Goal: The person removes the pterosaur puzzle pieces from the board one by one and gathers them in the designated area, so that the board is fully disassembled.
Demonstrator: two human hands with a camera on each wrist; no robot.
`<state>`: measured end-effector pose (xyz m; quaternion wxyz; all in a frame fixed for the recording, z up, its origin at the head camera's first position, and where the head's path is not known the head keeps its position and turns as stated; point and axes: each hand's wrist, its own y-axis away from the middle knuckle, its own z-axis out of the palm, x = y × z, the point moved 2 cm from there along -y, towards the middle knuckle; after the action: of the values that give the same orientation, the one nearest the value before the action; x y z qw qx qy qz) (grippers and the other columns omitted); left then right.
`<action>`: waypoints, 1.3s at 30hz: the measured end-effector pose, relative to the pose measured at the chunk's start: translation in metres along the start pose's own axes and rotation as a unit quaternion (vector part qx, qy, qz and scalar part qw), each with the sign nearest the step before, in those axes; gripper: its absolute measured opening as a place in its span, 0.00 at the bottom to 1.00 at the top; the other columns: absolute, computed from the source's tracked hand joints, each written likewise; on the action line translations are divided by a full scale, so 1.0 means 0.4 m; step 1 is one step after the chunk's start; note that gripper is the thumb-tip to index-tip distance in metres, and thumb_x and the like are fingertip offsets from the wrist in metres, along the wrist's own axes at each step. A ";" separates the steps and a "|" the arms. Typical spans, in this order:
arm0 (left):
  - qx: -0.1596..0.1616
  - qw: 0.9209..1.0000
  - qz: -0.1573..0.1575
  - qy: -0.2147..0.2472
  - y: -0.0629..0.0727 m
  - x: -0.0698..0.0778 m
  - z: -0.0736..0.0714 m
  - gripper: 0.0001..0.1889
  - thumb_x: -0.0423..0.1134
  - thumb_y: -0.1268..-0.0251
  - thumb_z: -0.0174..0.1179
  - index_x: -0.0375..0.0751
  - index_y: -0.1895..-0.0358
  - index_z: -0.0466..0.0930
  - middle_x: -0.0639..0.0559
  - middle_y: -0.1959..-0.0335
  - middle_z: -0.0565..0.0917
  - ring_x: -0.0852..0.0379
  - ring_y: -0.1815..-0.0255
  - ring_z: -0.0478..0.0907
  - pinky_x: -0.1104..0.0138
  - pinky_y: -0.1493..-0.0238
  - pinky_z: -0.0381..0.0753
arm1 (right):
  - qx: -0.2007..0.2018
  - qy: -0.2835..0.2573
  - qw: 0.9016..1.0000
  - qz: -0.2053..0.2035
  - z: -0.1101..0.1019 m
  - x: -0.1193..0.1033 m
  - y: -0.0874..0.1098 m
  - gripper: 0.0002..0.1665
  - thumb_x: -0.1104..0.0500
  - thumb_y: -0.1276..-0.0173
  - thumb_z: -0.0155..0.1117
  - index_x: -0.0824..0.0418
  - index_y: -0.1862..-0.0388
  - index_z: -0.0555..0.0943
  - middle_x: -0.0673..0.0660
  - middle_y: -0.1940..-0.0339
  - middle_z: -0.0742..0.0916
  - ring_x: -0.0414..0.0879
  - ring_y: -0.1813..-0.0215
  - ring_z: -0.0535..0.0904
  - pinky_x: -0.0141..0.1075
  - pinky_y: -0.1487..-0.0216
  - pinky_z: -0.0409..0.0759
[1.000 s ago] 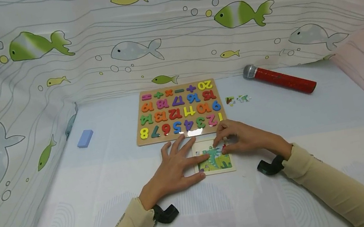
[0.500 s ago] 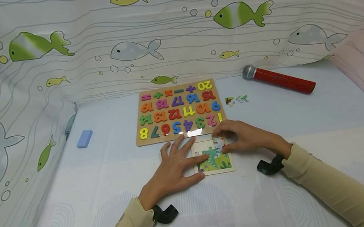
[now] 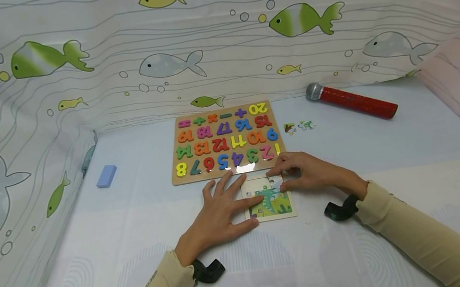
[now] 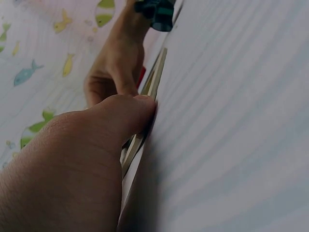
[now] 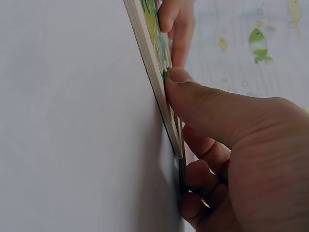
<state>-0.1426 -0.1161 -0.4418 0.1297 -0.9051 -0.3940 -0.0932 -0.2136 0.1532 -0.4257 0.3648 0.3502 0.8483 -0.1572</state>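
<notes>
A small jigsaw puzzle with a green dinosaur picture sits in a pale wooden tray (image 3: 275,217) on the table. Across its left side rests my left hand (image 3: 217,219), fingers spread, with the index finger on the picture and the thumb at the tray's near left. My right hand (image 3: 310,171) is at the upper right corner, thumb and index finger around a light puzzle piece (image 3: 276,182). In the right wrist view, the right thumb (image 5: 193,96) presses on the puzzle, with the other fingers curled by the tray's edge. Part of the puzzle is hidden under both hands.
A wooden number board (image 3: 190,179) lies just beyond the tray. Loose puzzle pieces (image 3: 306,125) lie right of that board. Farther right is a red microphone (image 3: 355,101); a blue block (image 3: 106,176) lies at left. A fish-patterned cloth (image 3: 238,81) rises behind.
The right index finger has shifted slightly along the tray's top edge, and more of the light puzzle piece shows between finger and thumb. The left hand has stayed in place.
</notes>
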 end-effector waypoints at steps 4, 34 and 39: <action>0.004 1.000 0.003 0.001 0.001 -0.001 0.000 0.27 0.67 0.32 0.54 0.74 0.31 0.75 0.46 0.18 0.61 0.37 0.16 0.47 0.33 0.28 0.46 | 0.010 -0.002 1.000 -0.010 0.000 0.006 -0.002 0.24 0.55 0.37 0.77 0.53 0.41 0.86 0.49 0.54 0.85 0.45 0.55 0.72 0.34 0.54 0.73; 0.010 1.000 0.002 0.011 0.006 -0.002 0.001 0.26 0.66 0.33 0.56 0.73 0.32 0.76 0.46 0.18 0.61 0.37 0.16 0.47 0.33 0.28 0.46 | 0.120 -0.003 0.992 0.040 -0.124 0.118 0.042 0.24 0.58 0.37 0.76 0.55 0.41 0.86 0.54 0.57 0.83 0.48 0.55 0.70 0.34 0.57 0.67; 0.008 1.000 0.005 0.007 0.005 -0.001 0.004 0.27 0.66 0.33 0.56 0.73 0.31 0.75 0.46 0.18 0.60 0.38 0.16 0.47 0.33 0.27 0.46 | 0.133 0.016 0.987 0.089 -0.154 0.160 0.067 0.24 0.54 0.32 0.73 0.52 0.37 0.84 0.53 0.53 0.82 0.46 0.54 0.69 0.33 0.57 0.67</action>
<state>-0.1413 -0.1170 -0.4439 0.1399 -0.9052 -0.3897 -0.0960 -0.2572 0.2351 -0.4303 0.3137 0.4726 0.7909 -0.2294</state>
